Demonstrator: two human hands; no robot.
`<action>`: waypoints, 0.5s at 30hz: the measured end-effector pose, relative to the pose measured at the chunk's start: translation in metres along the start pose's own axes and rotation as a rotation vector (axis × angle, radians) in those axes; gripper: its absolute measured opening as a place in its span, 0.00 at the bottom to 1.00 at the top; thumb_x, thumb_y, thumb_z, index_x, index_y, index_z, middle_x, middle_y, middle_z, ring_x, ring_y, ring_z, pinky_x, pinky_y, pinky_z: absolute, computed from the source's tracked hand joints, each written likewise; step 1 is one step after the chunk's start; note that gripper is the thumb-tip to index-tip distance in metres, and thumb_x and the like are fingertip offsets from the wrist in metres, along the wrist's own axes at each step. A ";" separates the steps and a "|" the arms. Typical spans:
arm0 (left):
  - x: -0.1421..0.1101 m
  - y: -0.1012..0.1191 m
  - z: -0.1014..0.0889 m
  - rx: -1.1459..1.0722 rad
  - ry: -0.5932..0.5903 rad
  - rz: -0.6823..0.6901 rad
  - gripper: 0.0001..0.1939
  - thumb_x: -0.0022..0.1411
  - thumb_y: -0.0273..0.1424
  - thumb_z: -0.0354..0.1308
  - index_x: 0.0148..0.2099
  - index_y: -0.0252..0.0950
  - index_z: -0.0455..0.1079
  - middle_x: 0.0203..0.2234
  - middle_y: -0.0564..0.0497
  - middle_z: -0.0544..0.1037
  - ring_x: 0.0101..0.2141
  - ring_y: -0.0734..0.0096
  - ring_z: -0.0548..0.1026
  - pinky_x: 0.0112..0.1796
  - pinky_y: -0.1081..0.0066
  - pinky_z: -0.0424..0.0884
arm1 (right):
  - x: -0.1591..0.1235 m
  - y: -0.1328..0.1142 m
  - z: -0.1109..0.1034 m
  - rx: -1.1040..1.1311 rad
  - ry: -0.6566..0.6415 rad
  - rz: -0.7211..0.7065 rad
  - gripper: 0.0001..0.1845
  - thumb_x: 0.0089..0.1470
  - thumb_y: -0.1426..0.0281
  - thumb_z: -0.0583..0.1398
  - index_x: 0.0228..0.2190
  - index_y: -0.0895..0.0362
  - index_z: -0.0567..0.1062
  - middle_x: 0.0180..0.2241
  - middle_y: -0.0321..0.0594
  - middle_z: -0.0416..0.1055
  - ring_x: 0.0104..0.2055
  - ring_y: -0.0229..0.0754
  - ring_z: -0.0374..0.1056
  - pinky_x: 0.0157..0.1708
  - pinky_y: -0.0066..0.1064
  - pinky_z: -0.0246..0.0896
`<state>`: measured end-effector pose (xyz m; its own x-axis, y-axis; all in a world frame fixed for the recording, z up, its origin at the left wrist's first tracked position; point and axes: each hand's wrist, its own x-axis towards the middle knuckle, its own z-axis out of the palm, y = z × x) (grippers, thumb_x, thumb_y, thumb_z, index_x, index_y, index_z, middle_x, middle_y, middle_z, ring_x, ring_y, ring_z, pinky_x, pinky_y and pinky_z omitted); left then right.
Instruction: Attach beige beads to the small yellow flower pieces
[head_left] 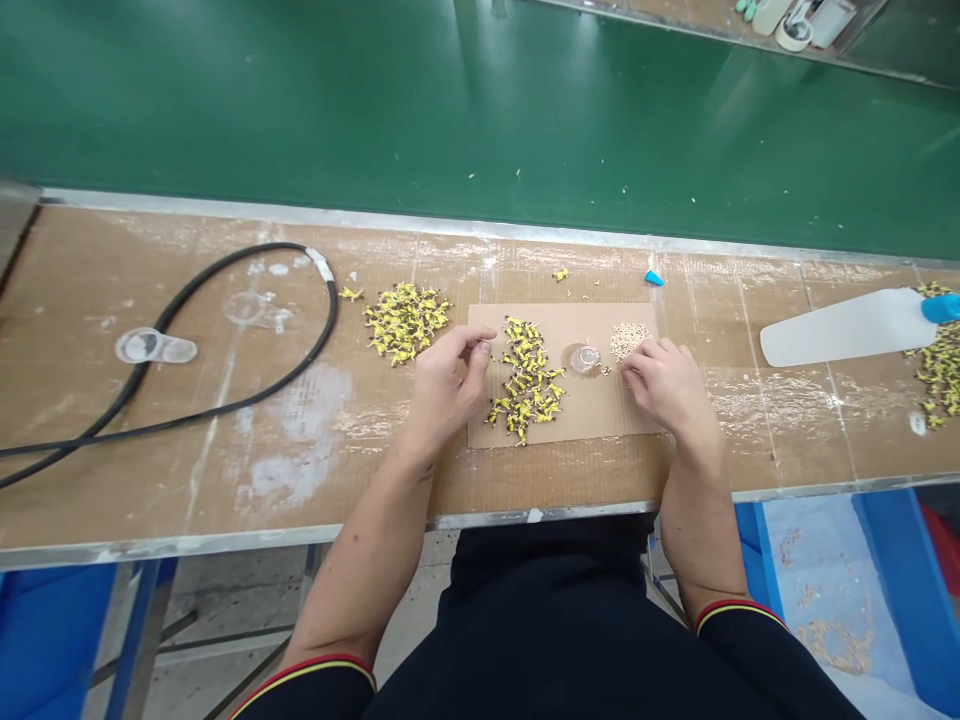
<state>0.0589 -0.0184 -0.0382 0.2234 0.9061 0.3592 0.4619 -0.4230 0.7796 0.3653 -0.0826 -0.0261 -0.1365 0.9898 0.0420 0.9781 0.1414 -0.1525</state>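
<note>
My left hand (448,378) rests on the left edge of a cardboard mat (600,410), its thumb and fingers pinched together beside a pile of small yellow-and-black parts (527,380); what they pinch is too small to name. My right hand (664,385) lies curled on the mat's right side, fingertips closed just below a heap of tiny beige bits (628,338). A small clear round piece (585,358) sits on the mat between my hands.
A second yellow pile (405,320) lies left of the mat. A black cable (225,330) loops across the left of the bench near a clear plastic piece (154,347). A white scoop (847,328) and more yellow parts (941,370) sit at the right. A green conveyor belt (480,110) runs behind.
</note>
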 end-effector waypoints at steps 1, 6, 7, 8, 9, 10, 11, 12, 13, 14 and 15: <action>0.000 0.000 0.000 -0.002 0.003 0.001 0.09 0.70 0.29 0.53 0.46 0.38 0.75 0.36 0.50 0.82 0.33 0.69 0.79 0.40 0.69 0.76 | 0.000 -0.002 0.001 -0.015 -0.009 0.003 0.14 0.66 0.71 0.55 0.31 0.52 0.80 0.36 0.47 0.76 0.42 0.52 0.64 0.39 0.42 0.51; -0.002 -0.002 0.002 -0.085 0.028 -0.015 0.11 0.73 0.31 0.51 0.49 0.38 0.74 0.33 0.52 0.78 0.28 0.73 0.77 0.35 0.71 0.75 | 0.000 0.000 -0.002 0.047 -0.003 0.012 0.13 0.65 0.73 0.52 0.34 0.54 0.76 0.38 0.49 0.74 0.41 0.52 0.63 0.40 0.43 0.54; -0.003 -0.002 0.003 -0.111 0.033 -0.022 0.11 0.74 0.31 0.50 0.49 0.38 0.73 0.33 0.52 0.78 0.28 0.74 0.76 0.34 0.72 0.74 | 0.000 0.003 -0.003 0.080 0.023 0.012 0.13 0.66 0.72 0.52 0.34 0.54 0.75 0.38 0.48 0.73 0.40 0.52 0.63 0.40 0.43 0.55; -0.003 -0.002 0.004 -0.136 0.034 -0.028 0.11 0.74 0.32 0.50 0.50 0.38 0.73 0.33 0.52 0.77 0.27 0.75 0.76 0.33 0.73 0.74 | -0.001 0.005 -0.005 0.113 0.056 0.013 0.13 0.66 0.72 0.52 0.35 0.54 0.75 0.38 0.47 0.73 0.40 0.51 0.63 0.41 0.43 0.56; -0.004 -0.001 0.004 -0.158 0.031 -0.031 0.10 0.74 0.33 0.51 0.50 0.38 0.73 0.32 0.53 0.76 0.27 0.75 0.76 0.32 0.73 0.74 | -0.002 0.008 -0.007 0.142 0.090 0.011 0.12 0.66 0.71 0.53 0.35 0.54 0.76 0.38 0.47 0.74 0.40 0.50 0.64 0.41 0.42 0.57; -0.004 -0.001 0.005 -0.174 0.023 -0.033 0.10 0.74 0.33 0.51 0.50 0.38 0.73 0.31 0.53 0.76 0.27 0.75 0.76 0.31 0.74 0.74 | -0.003 0.011 -0.009 0.162 0.119 0.007 0.11 0.66 0.70 0.54 0.35 0.54 0.76 0.38 0.46 0.74 0.40 0.50 0.64 0.41 0.42 0.58; -0.004 -0.001 0.005 -0.180 0.009 -0.033 0.10 0.74 0.34 0.51 0.49 0.38 0.73 0.30 0.53 0.76 0.27 0.75 0.75 0.31 0.74 0.74 | -0.003 0.012 -0.010 0.171 0.139 -0.002 0.10 0.66 0.68 0.56 0.35 0.53 0.77 0.37 0.45 0.75 0.40 0.50 0.64 0.41 0.42 0.58; -0.004 0.000 0.005 -0.177 -0.007 -0.035 0.11 0.74 0.34 0.51 0.49 0.38 0.73 0.31 0.53 0.76 0.27 0.75 0.75 0.31 0.74 0.74 | -0.004 0.013 -0.010 0.171 0.151 -0.013 0.09 0.66 0.67 0.58 0.35 0.53 0.78 0.37 0.44 0.75 0.40 0.50 0.65 0.40 0.42 0.58; -0.005 0.001 0.005 -0.167 -0.021 -0.039 0.11 0.74 0.34 0.51 0.49 0.38 0.73 0.31 0.52 0.77 0.27 0.74 0.75 0.31 0.73 0.74 | -0.003 0.013 -0.010 0.165 0.157 -0.024 0.09 0.65 0.65 0.60 0.36 0.52 0.80 0.36 0.44 0.75 0.40 0.50 0.65 0.39 0.42 0.58; -0.005 0.002 0.006 -0.156 -0.033 -0.042 0.11 0.74 0.34 0.51 0.48 0.37 0.73 0.33 0.51 0.78 0.28 0.74 0.76 0.32 0.73 0.74 | -0.003 0.013 -0.009 0.155 0.160 -0.032 0.09 0.65 0.64 0.61 0.37 0.52 0.81 0.35 0.43 0.76 0.39 0.50 0.65 0.39 0.41 0.57; -0.005 0.003 0.006 -0.145 -0.045 -0.043 0.12 0.74 0.35 0.51 0.48 0.37 0.74 0.34 0.50 0.79 0.29 0.73 0.77 0.33 0.72 0.75 | -0.002 0.012 -0.007 0.143 0.164 -0.037 0.09 0.65 0.64 0.60 0.38 0.51 0.82 0.35 0.43 0.76 0.39 0.49 0.65 0.38 0.41 0.57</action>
<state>0.0640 -0.0238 -0.0408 0.2460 0.9206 0.3032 0.3434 -0.3753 0.8609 0.3786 -0.0827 -0.0210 -0.1336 0.9689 0.2083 0.9391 0.1909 -0.2858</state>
